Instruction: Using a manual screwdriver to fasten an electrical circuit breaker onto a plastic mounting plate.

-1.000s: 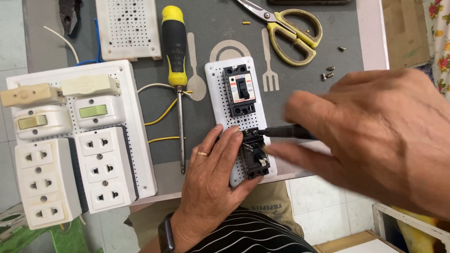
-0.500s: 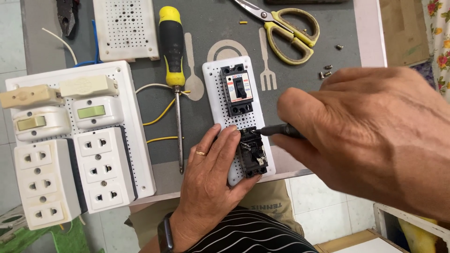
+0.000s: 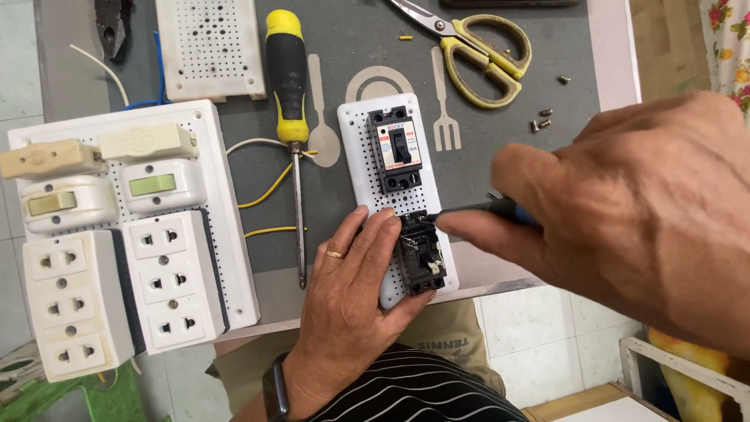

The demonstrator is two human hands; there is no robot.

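My left hand (image 3: 351,297), a ring on one finger, rests on the near end of a small white perforated board (image 3: 361,152) and steadies a black circuit breaker (image 3: 422,262) lying there. A second black breaker (image 3: 397,148) sits higher on the same board. My right hand (image 3: 633,211), large and close to the camera, grips a thin dark screwdriver (image 3: 473,209) whose tip meets the top of the lower breaker.
A yellow-and-black screwdriver (image 3: 287,86) lies left of the board with yellow and white wires (image 3: 269,191). A larger white board (image 3: 223,234) of sockets and switches is at left. Yellow scissors (image 3: 476,55), loose screws (image 3: 543,121), another perforated board (image 3: 209,47) and pliers (image 3: 113,27) lie farther back.
My right hand has shifted slightly right and up with the thin screwdriver, its tip staying at the lower breaker. My left hand has kept its place.
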